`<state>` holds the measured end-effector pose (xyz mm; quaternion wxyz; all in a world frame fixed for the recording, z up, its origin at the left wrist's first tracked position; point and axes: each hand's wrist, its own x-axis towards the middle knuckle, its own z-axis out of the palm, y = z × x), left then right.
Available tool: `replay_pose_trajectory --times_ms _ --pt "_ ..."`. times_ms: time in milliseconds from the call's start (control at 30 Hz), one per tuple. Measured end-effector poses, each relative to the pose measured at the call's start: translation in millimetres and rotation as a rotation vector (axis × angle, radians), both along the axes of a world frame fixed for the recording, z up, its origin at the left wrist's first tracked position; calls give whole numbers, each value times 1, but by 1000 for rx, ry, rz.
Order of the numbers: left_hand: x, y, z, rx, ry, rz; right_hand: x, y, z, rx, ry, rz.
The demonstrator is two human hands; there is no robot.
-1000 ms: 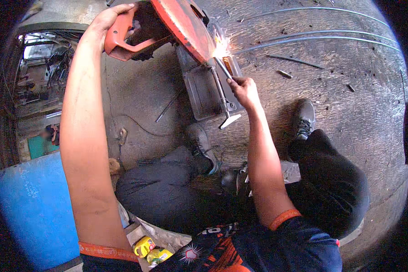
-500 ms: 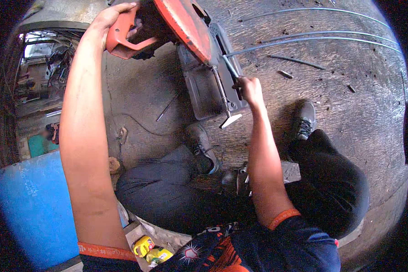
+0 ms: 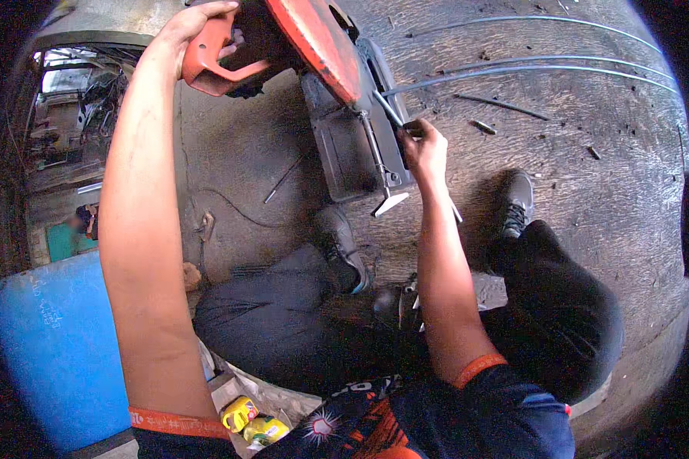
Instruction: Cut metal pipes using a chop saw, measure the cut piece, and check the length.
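Chop saw (image 3: 321, 46), orange: left hand (image 3: 199, 23) fingers clenched around its handle; right hand (image 3: 425, 149) fingers grasp a thin metal rod (image 3: 513, 70) just beside its base.

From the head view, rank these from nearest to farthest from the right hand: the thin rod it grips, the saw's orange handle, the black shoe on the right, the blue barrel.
1. Rod: in the right hand, at the saw's vise.
2. Shoe: lower right of the hand, on the floor.
3. Orange handle: upper left, in the left hand.
4. Blue barrel: far lower left.
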<state>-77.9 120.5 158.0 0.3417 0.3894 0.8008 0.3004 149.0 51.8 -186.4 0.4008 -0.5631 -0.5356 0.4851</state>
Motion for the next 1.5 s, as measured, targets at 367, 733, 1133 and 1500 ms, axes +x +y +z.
replay_pose_trajectory --times_ms 367,733,1133,1500 --pt "-3 -17 -5 93 -121 -181 12 5 15 -85 93 108" --pt "-7 -4 -3 22 -148 -64 17 9 12 -172 116 181" --pt "-27 5 -6 -7 -137 -139 14 9 13 -284 290 221" --pt "-36 16 -8 -19 -73 15 42 15 16 -573 684 365"
